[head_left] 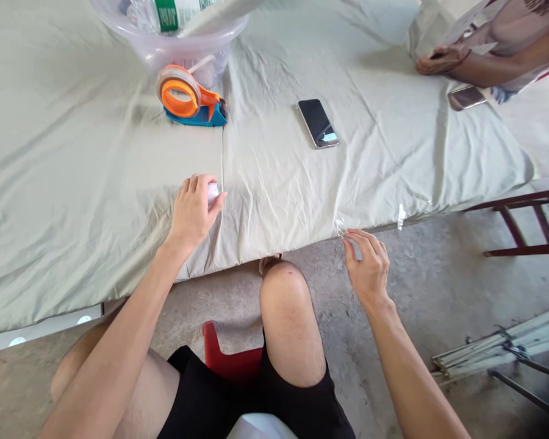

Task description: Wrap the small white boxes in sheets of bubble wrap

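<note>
My left hand (194,207) is closed around a small whitish object (213,192). Most of that object is hidden by the fingers, so its kind does not show. At the table's front edge my right hand (368,259) pinches a clear, shiny strip of tape (340,227) between thumb and fingertips. The strip lies against the cloth edge. Beyond my left hand stands an orange and blue tape dispenser (205,116) with a roll of clear tape on it.
A grey-green cloth (274,183) covers the table. A translucent basin (187,46) holds a green-labelled bottle (167,13) and plastic. A phone (318,124) lies centrally, another phone (466,97) near a co-worker's hand (439,61). Another tape piece (401,217) hangs off the edge.
</note>
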Available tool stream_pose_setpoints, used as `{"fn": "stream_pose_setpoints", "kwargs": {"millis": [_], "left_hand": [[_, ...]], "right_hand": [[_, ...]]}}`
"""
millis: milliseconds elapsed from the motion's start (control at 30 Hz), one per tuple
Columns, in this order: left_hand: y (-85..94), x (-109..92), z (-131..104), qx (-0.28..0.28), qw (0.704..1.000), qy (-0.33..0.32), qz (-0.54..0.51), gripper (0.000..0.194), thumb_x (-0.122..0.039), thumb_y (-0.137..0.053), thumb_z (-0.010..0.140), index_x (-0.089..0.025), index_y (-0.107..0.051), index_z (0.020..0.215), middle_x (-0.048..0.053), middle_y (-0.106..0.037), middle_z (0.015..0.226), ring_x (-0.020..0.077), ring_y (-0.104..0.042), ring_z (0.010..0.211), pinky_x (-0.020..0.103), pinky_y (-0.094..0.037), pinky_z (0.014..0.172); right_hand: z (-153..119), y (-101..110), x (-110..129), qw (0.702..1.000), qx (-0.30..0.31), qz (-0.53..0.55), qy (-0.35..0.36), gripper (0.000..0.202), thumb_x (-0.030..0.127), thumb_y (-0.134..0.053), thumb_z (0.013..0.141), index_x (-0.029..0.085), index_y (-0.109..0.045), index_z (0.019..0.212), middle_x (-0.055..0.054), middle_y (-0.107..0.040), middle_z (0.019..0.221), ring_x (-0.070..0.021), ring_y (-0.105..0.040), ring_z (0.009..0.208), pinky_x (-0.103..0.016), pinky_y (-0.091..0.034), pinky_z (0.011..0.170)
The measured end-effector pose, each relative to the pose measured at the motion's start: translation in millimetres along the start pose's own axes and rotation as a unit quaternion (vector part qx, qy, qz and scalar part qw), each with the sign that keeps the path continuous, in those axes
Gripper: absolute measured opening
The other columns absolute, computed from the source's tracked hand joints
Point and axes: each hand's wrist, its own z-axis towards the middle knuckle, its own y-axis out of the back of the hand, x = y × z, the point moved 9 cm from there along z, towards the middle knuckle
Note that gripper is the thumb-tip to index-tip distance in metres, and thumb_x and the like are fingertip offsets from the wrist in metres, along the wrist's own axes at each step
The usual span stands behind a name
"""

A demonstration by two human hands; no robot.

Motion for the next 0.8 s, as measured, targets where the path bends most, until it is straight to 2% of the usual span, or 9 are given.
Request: {"fn": "stream_pose_setpoints", "kwargs": {"millis": [133,267,433,600,700,800], "left_hand": [[0.5,-1.3,-0.3,0.007,1.000,-0.003,0.004,0.021,-0.025,-0.061,0.112,-0.024,-0.058,0.132,0.016,-0.073,0.139,0.0359,-0.068,0.124,0.053,-0.055,0.112],[0.4,-1.1,0.2,0.012,1.000,-0.003,0.005,0.021,-0.026,-0.061,0.112,-0.025,-0.058,0.133,0.014,-0.073,0.140,0.0347,-0.068,0.124,0.052,-0.055,0.112],[0.1,-0.5,0.8,0.013,1.000,0.000,0.010,0.020,-0.027,-0.062,0.112,-0.025,-0.058,0.132,0.014,-0.074,0.139,0.0349,-0.069,0.124,0.052,-0.056,0.112],[1.1,-1.4,0.9,0.014,1.000,0.001,0.012,0.021,-0.025,-0.063,0.112,-0.025,-0.058,0.132,0.014,-0.074,0.139,0.0349,-0.069,0.125,0.051,-0.057,0.111],[0.9,-1.9,1.1,0.024,1.000,0.002,0.009,0.020,-0.026,-0.062,0.113,-0.025,-0.058,0.132,0.014,-0.074,0.139,0.0348,-0.069,0.124,0.051,-0.057,0.110],[1.0,-2.2,1.5,0.030,1.000,0.004,0.009,0.020,-0.026,-0.062,0.113,-0.025,-0.058,0.132,0.015,-0.073,0.140,0.0349,-0.069,0.125,0.052,-0.056,0.111]], "right_hand": [[7.3,-0.9,-11.5,0.996,0.031,0.045,-0.068,0.019,0.035,-0.066,0.111,0.028,-0.081,0.103,-0.011,-0.091,0.116,-0.0356,-0.088,0.109,-0.055,-0.065,0.099],[19.5,2.9,-9.0,0.987,0.053,0.092,-0.121,0.018,0.039,-0.069,0.104,0.029,-0.080,0.094,-0.010,-0.091,0.114,-0.0345,-0.086,0.110,-0.055,-0.065,0.105],[35.6,6.7,-13.8,0.966,0.088,0.143,-0.199,0.016,0.039,-0.071,0.101,0.027,-0.079,0.093,-0.009,-0.091,0.113,-0.0319,-0.085,0.110,-0.049,-0.066,0.107],[43.5,5.0,-26.9,0.939,0.131,0.171,-0.270,0.019,0.045,-0.076,0.094,0.027,-0.080,0.093,-0.010,-0.092,0.114,-0.0328,-0.086,0.105,-0.054,-0.064,0.110],[44.8,4.0,-33.8,0.926,0.131,0.195,-0.297,0.022,0.049,-0.076,0.092,0.027,-0.075,0.094,-0.012,-0.092,0.116,-0.0338,-0.088,0.109,-0.054,-0.066,0.110],[43.6,1.3,-41.3,0.917,0.123,0.206,-0.319,0.026,0.052,-0.075,0.089,0.027,-0.069,0.093,-0.015,-0.091,0.117,-0.0336,-0.090,0.104,-0.052,-0.069,0.104]]}}
